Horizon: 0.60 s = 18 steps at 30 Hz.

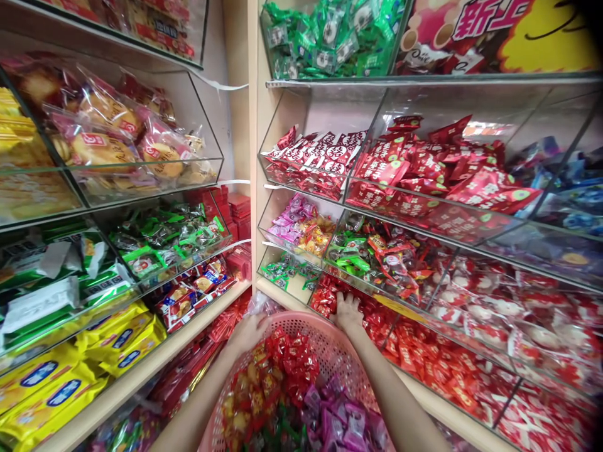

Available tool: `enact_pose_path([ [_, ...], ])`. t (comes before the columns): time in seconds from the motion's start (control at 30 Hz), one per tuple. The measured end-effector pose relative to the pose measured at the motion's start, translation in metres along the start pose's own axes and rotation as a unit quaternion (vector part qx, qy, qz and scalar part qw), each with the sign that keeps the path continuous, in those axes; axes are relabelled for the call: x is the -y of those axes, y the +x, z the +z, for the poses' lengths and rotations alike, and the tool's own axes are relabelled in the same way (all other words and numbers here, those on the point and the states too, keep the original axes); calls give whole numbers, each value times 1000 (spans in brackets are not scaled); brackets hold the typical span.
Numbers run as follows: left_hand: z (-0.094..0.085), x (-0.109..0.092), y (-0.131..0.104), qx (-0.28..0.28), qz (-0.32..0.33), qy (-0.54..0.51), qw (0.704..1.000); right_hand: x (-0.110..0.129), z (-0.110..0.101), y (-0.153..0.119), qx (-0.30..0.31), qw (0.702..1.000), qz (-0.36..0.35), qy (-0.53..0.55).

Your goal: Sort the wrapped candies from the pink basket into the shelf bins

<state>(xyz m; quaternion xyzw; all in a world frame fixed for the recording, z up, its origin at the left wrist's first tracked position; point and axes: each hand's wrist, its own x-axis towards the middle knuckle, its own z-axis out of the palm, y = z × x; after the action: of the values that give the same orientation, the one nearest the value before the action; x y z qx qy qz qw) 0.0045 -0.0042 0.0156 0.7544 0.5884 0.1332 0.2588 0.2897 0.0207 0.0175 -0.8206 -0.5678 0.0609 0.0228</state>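
Basically, pink basket [343, 344] btwn pale shelves [155, 359], blurry blue packs [577, 221] prob. sweets.

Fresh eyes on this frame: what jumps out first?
Probably the pink basket at bottom centre, heaped with red, yellow and purple sweets. The left hand is at its far-left rim, the right hand among red candies just beyond it. Next, perhaps the yellow packs at lower left and green packets at top centre.

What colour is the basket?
The basket is pink, seen best in the head view.
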Motion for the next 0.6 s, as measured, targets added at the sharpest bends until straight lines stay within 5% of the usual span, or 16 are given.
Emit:
enact_pose_path([
  [0.23, -2, -5, -2, 3, -7, -3, 1000, -23, 4, 2, -15, 993, -106, 47],
  [0.6, -1, -1, -1, 2, -5, 6, 1000, -39, 9, 18, -72, 936, -75, 336],
])
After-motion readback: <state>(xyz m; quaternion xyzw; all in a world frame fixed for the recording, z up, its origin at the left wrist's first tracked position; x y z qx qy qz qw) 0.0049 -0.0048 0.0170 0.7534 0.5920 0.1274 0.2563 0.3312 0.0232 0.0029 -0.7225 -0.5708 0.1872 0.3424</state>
